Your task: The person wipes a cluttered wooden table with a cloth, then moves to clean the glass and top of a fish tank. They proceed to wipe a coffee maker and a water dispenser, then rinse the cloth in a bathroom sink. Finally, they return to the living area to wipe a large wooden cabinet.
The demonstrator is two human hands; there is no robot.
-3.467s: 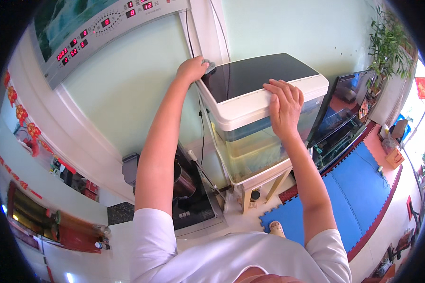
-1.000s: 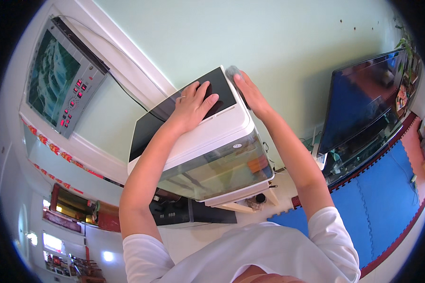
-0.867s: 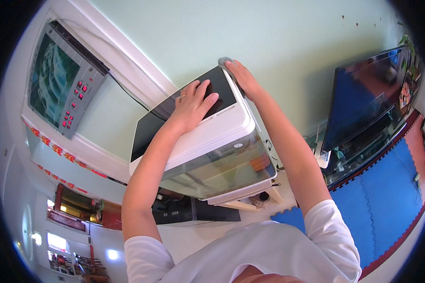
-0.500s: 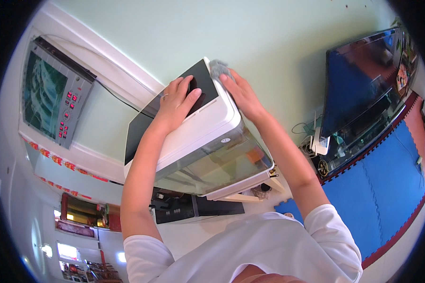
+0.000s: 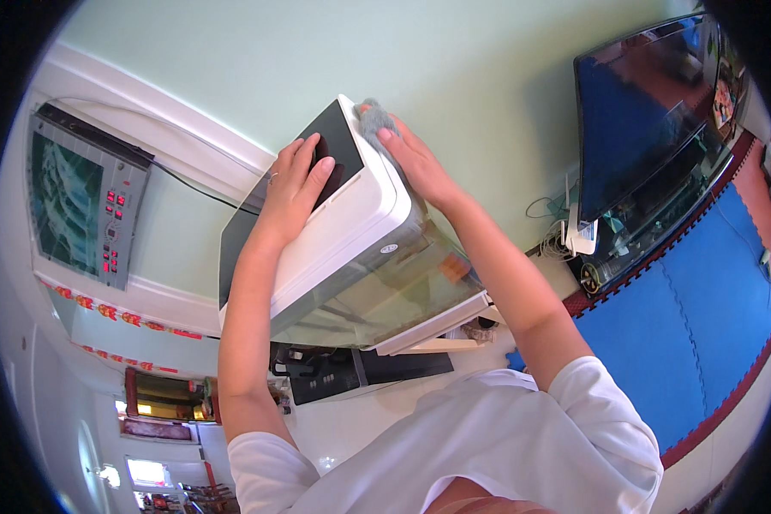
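Observation:
A fish tank with a white frame [image 5: 351, 218] and a dark top panel [image 5: 242, 242] stands in front of me, against the pale green wall. Palm down on that panel lies my left hand [image 5: 293, 190], its thumb spread away from the fingers. My right hand [image 5: 421, 170] grips a bunched grey cloth [image 5: 375, 127] and presses it to the frame's right side, close to the far corner. A fingertip shows past the cloth's far edge; the other fingers are partly hidden. Through the tank's glass [image 5: 343, 321], murky greenish water and an orange patch are visible.
To the right are a large black television [image 5: 634, 120], a white router-like box [image 5: 582, 237] with tangled cables, and blue foam mats [image 5: 651, 334]. A framed panel with red digits [image 5: 86, 197] hangs at left. Below the tank lies a black flat object [image 5: 403, 370].
The whole view has shifted, placing tank and hands a little further left. My right hand and the cloth have slid slightly nearer along the tank's side. My left hand stays on the panel.

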